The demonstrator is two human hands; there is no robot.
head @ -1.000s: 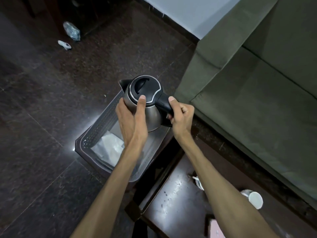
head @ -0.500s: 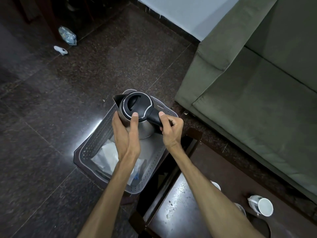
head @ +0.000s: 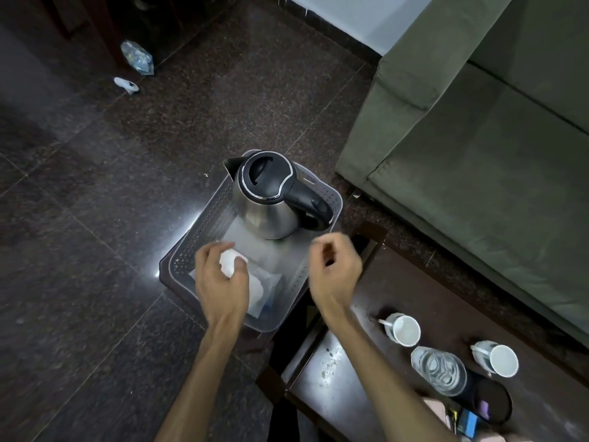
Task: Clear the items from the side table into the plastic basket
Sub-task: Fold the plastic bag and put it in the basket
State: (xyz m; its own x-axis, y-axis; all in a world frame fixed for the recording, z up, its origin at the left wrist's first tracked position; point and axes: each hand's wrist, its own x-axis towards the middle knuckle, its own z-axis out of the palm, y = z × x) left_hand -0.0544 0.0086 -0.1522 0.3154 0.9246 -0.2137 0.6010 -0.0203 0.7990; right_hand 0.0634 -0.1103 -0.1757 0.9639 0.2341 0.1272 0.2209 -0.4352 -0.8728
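A steel electric kettle (head: 267,199) with a black lid and handle stands upright at the far end of the clear perforated plastic basket (head: 178,260) on the floor. White paper and a clear packet (head: 259,290) lie at the basket's near end. My left hand (head: 220,288) hovers over that paper with its fingers apart. My right hand (head: 334,269) is blurred, loosely curled and empty above the basket's right rim. On the dark side table (head: 325,387) lie two white cups (head: 403,330) (head: 500,360) and a clear water bottle (head: 439,371).
A black round base (head: 494,400) and small packets sit at the table's near right corner. A green sofa (head: 478,154) runs along the right. On the dark floor at the far left lie a plastic bottle (head: 137,57) and a small white object (head: 126,85).
The kettle came down into the basket and both hands let go of it. My hands have pulled back toward me.
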